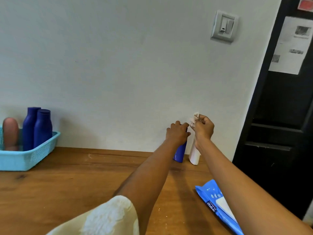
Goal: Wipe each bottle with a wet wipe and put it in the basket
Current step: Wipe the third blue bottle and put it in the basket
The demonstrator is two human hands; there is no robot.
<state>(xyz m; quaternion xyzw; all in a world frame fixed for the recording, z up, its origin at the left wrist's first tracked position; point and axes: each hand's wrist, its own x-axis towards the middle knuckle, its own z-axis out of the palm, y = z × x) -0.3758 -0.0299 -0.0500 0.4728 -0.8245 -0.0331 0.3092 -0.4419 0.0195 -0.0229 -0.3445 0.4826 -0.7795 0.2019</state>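
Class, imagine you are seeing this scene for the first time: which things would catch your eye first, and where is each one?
Two hands meet near the wall at centre right: the left hand grips a blue bottle, and the right hand pinches a crumpled wet wipe above a white bottle. At far left, a turquoise basket holds two blue bottles and a pinkish one.

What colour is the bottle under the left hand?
Dark blue; the bottle shows below the left hand in the head view.

Two bare forearms are seen; a short, loose cream fabric sleeve with paler white patterning (108, 217) is worn on the left arm.
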